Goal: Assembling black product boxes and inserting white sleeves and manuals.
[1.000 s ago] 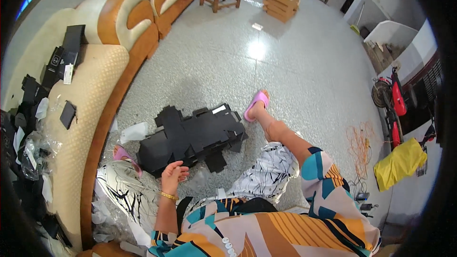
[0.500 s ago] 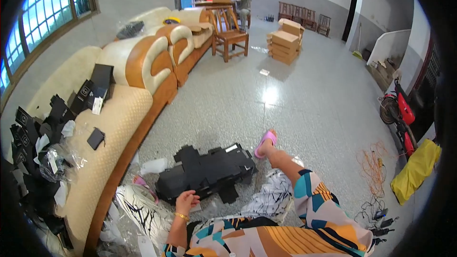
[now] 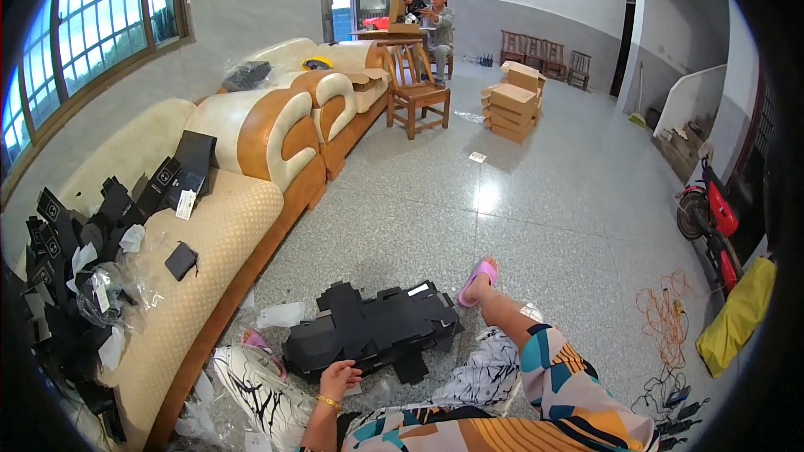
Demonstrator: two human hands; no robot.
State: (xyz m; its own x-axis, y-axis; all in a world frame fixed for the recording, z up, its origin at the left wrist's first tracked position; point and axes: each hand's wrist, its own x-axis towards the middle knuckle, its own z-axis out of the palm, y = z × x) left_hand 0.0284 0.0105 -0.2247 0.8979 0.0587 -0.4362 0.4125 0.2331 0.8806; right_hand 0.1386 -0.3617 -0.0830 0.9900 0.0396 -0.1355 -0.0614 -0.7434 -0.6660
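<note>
Black flat cartons (image 3: 373,331) under left hand (image 3: 337,378)

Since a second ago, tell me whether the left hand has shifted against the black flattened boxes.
No. The left hand rests at the near edge of the black flattened boxes, as before; only the camera tilted up.

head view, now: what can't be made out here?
- Right hand: not in the head view; the patterned clothing fills the lower edge.
- Left hand: rests at the edge of the black flat boxes; whether the fingers grip one is too small to tell.
- Black items on the sofa: bent and dark near the fisheye rim, kind unclear.
- Seated person at the far table: too small to see what they handle.
</note>
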